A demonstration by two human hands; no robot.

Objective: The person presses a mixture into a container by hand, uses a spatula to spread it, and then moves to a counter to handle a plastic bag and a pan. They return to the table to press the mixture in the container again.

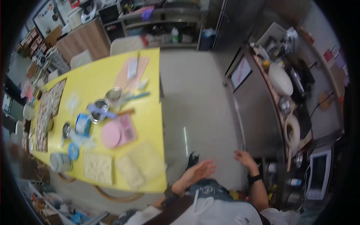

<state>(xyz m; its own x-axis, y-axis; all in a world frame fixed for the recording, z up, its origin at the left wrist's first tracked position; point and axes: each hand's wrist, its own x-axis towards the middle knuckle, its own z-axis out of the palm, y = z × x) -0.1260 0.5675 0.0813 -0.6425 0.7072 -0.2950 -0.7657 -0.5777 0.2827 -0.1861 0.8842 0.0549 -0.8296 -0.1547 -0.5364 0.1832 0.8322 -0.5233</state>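
My left hand (196,173) hovers over the floor just past the right edge of the yellow table, its fingers spread and slightly blurred, holding nothing. My right hand (245,159) is raised near the steel counter, fingers loosely apart and holding nothing. Nearest to the left hand on the table are a clear plastic sheet (150,157) and a pale, rolled dough-like slab (129,171). Beside them lies a flat, pale, speckled slab (98,168). A pink kitchen scale (127,129) with a round pink plate (111,134) stands farther in.
The yellow table (150,108) fills the left, bearing metal bowls (99,111), a blue bag (83,124) and a lidded tub (60,162). To the right, a steel counter (258,116) carries a white oval dish (280,79). A microwave (320,174) sits at lower right. Tiled floor (197,101) runs between.
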